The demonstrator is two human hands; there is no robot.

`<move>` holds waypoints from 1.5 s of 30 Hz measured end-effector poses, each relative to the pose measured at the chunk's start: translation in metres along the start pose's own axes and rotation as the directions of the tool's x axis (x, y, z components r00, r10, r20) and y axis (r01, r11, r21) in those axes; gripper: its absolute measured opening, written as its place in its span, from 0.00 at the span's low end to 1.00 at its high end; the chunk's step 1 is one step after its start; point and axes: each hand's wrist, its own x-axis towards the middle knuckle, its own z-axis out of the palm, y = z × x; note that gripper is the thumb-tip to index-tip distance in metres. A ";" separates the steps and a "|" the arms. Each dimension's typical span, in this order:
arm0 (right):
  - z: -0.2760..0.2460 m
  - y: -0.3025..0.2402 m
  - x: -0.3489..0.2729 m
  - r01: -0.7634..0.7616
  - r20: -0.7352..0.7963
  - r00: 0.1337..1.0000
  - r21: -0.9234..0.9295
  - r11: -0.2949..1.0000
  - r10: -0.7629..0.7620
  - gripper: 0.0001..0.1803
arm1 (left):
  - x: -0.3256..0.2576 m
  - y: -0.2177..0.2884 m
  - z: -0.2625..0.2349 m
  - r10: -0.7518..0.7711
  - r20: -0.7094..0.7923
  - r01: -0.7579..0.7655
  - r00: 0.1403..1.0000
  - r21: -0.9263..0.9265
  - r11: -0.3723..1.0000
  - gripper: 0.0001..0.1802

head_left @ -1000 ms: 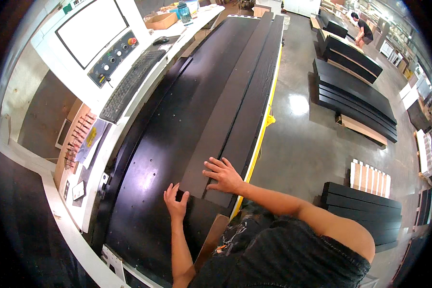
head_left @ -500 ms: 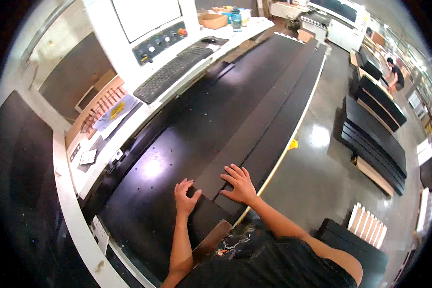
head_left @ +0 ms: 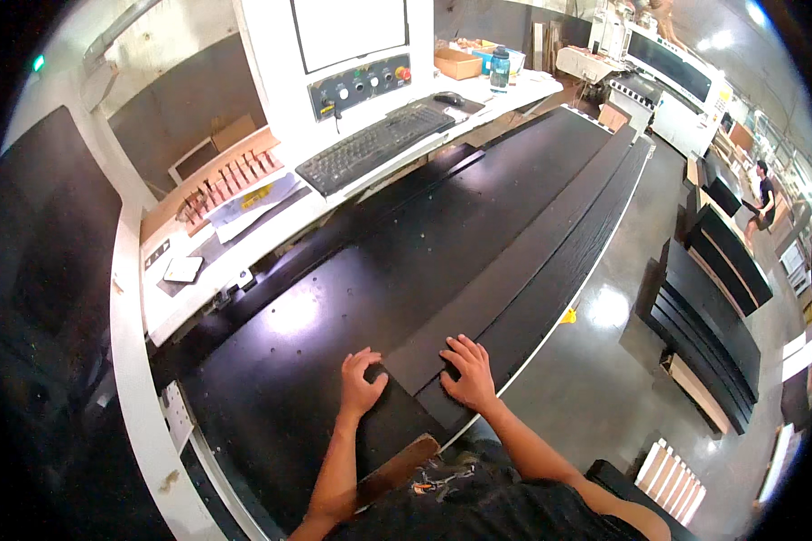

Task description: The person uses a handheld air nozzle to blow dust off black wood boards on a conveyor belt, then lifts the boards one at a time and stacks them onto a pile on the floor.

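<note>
Two long black boards lie side by side on a dark table (head_left: 244,397) with small holes in its top. My left hand (head_left: 363,386) rests at the near left corner of the inner board (head_left: 505,275), fingers bent along its edge, thumb apart. My right hand (head_left: 469,374) lies over the seam near the same end, its fingers spread and slightly bent, touching the inner board and the outer board (head_left: 576,261). Neither hand is wrapped round anything. A brown wooden edge piece (head_left: 401,469) shows at the table's near end, in front of my body.
Along the left, a white ledge holds a keyboard (head_left: 374,149), a mouse (head_left: 449,98) and a rack of tool bits (head_left: 230,185). A control panel (head_left: 361,86) stands behind. To the right are stacked black panels (head_left: 708,334), a slatted pale piece (head_left: 670,482) and, farther off, another person (head_left: 765,203).
The view has shifted, so the scene sits lower and more of the background shows. Both hands stay at the near end of the boards; my right fingers are a little more bent.
</note>
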 end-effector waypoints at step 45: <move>-0.013 0.009 -0.013 -0.022 0.034 0.999 -0.020 1.000 0.022 0.25 | -0.002 0.005 0.016 0.021 0.085 -0.026 0.996 0.060 0.998 0.21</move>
